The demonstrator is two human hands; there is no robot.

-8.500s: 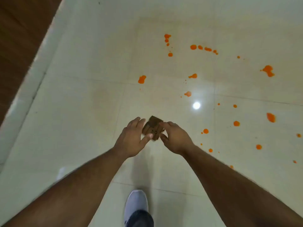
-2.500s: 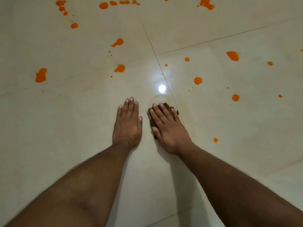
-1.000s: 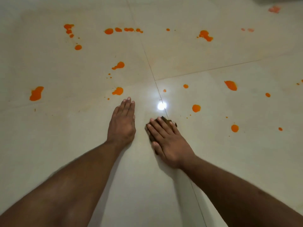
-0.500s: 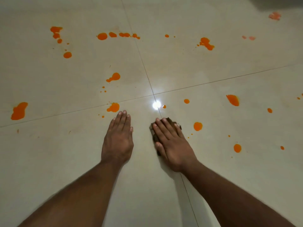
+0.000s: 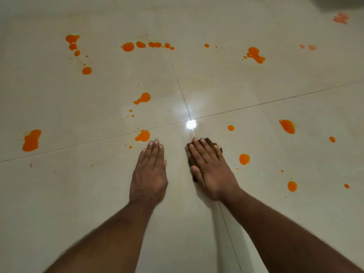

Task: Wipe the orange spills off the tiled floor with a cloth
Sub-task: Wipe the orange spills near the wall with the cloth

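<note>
A small dark brown cloth [image 5: 210,143], folded and mostly hidden, is being pressed flat onto the cream tiled floor [image 5: 275,203] under the straight fingers of the right hand [image 5: 211,170], while the left hand [image 5: 149,174] is being rested flat beside it, fingers straight and together, with bright orange spills [image 5: 244,159] scattered all around.

A small brown cloth [image 5: 210,142] lies flat on the glossy tiled floor [image 5: 78,194], orange spills [image 5: 244,159] scattered around.
</note>
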